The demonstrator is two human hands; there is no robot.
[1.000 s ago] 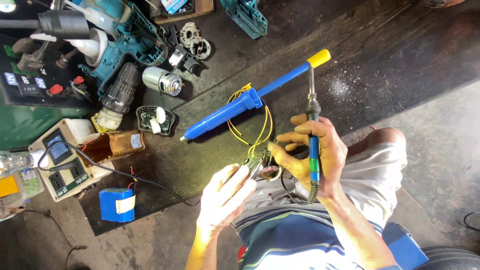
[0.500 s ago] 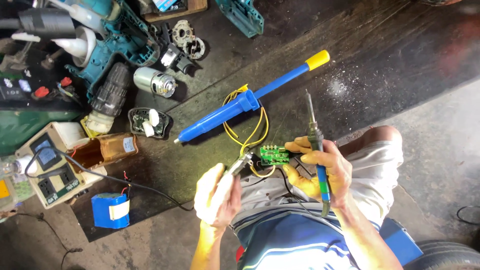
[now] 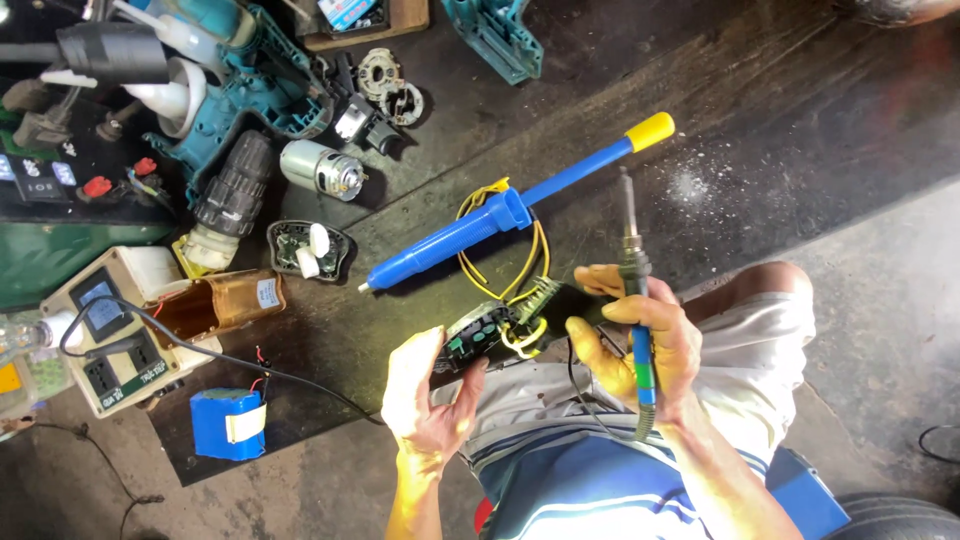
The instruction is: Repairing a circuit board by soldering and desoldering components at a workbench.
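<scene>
My left hand grips the left end of a small black switch part with a green circuit board and yellow wires. My right hand holds a soldering iron with a blue handle, its tip pointing away from me, while its fingers also pinch the right end of the part. A blue desoldering pump with a yellow cap lies on the dark floor just beyond my hands. I sit with my knee in light shorts under my right hand.
To the left lie a teal drill housing, a drill chuck, a silver motor, a blue battery pack, a beige socket box with a black cable and an amber casing. Gear parts sit further off.
My hands have turned the part so its black side shows more and my left hand has closed on its end. The soldering iron has stayed upright in my right hand.
</scene>
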